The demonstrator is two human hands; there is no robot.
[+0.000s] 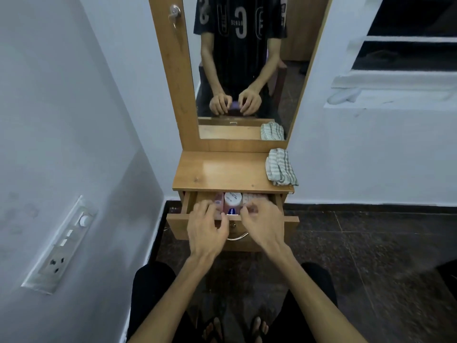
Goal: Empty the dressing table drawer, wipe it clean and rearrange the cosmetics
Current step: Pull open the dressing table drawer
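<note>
The dressing table's wooden drawer is pulled partly out below the tabletop. Inside it lie a pink bottle with a white cap, a small blue-labelled item, a pink item on the left and a pale box on the right. My left hand and my right hand hover side by side over the drawer's front edge, fingers loosely curled and blurred, with nothing seen in them. They hide part of the contents. A striped cloth lies bunched on the tabletop's right end.
A tall mirror in a wooden frame rises behind the tabletop. A metal handle hangs on the drawer front. The left wall carries a switch and socket panel. Dark tiled floor spreads to the right, and my knees flank the table.
</note>
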